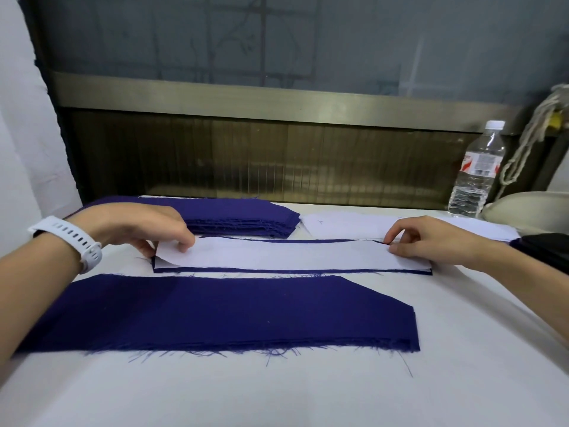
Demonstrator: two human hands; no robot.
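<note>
1. The left end of the white strip [277,255] is pinched by the left hand [135,226], fingers curled on top and thumb at the edge; that end is lifted slightly.
2. The right end is pinched at its far corner by the right hand [431,241], between thumb and forefinger.
3. The white strip lies in the middle of the table [277,396], its long axis running left to right. It is thin, smooth and flat, with a curved left end.
4. It is laid on a dark blue fabric strip [292,270] of like shape, of which only narrow edges are seen around it.
5. Just near of it lies a near stack of dark blue fabric [231,312], woven, with frayed threads along its near edge and a slanted right end.
6. On the far side, a far stack of dark blue fabric [240,220] is seen, with white cut pieces [345,226] to its right.
7. A clear plastic water bottle [475,171] stands upright at the far right.
8. A white watch [74,241] is worn on the left wrist.
</note>
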